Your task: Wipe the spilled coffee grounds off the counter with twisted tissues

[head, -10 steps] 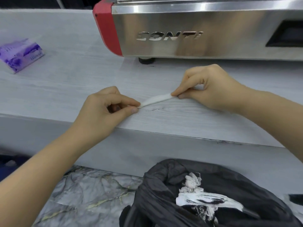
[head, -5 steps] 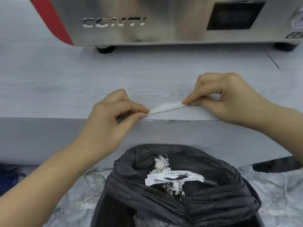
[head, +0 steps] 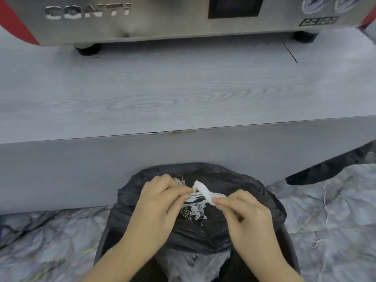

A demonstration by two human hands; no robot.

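A white twisted tissue [head: 201,190] is bent into a loose loop between my two hands, held over the open black bin bag [head: 270,204]. My left hand [head: 160,202] pinches its left end and my right hand [head: 244,212] pinches its right end. Both hands are below the front edge of the grey wood-grain counter [head: 183,94]. A faint dark smear of coffee grounds [head: 183,131] shows along the counter's front edge. Used tissues [head: 193,208] lie inside the bag under my hands.
A steel espresso machine [head: 162,17] with red sides stands on black feet at the back of the counter. The grey counter front drops to a marbled floor [head: 335,210] on both sides of the bin.
Both hands have come down off the counter edge to above the bin bag and moved closer together, so the tissue now hangs bent instead of stretched straight. The view has shifted right and down.
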